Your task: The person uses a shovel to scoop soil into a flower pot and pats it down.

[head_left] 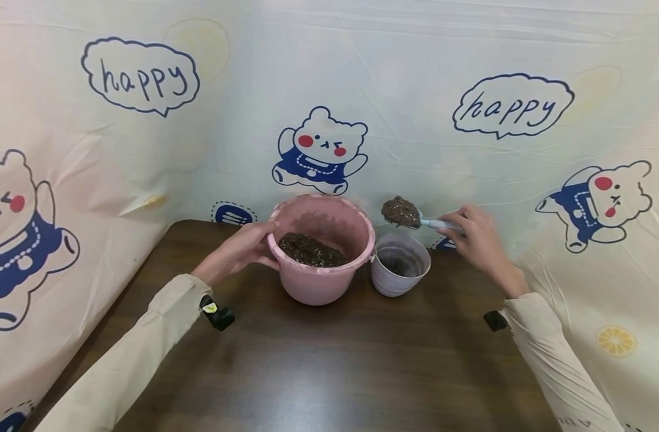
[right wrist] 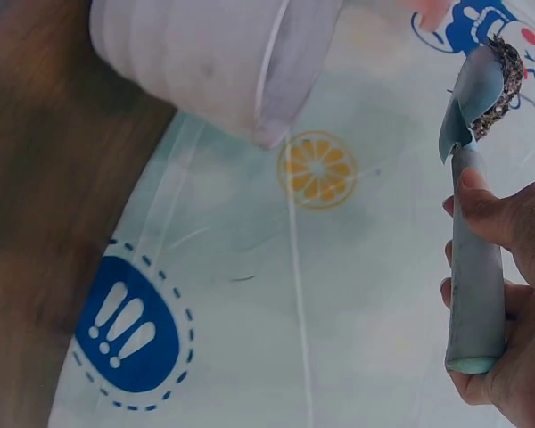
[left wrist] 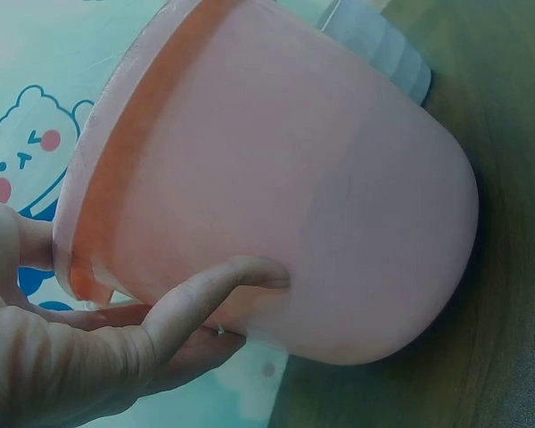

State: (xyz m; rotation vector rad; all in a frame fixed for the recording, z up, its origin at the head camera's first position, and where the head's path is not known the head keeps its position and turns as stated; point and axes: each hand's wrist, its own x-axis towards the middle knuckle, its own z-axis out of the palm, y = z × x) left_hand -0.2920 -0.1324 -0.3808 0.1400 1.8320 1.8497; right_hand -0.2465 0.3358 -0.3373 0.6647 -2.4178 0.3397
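A pink pot point(head_left: 318, 285) with dark soil point(head_left: 310, 251) inside stands on the table. My left hand point(head_left: 243, 249) holds its left side, the thumb point(left wrist: 250, 272) pressed on the outer wall and other fingers at the rim. My right hand point(head_left: 477, 237) grips the grey handle point(right wrist: 477, 267) of a small blue-grey trowel. Heaped soil point(head_left: 400, 212) covers the trowel's blade point(right wrist: 475, 89), which is raised above a pale lilac pot point(head_left: 396, 285). That smaller pot sits just right of the pink one, with a little soil point(head_left: 396, 265) at its bottom.
The brown wooden table point(head_left: 318, 372) reaches back to a printed cloth point(head_left: 415, 72) with bears and lettering. This cloth hangs close behind both pots and along the sides. A black wrist mount point(head_left: 217, 313) is on the left sleeve, another point(head_left: 495, 321) on the right.
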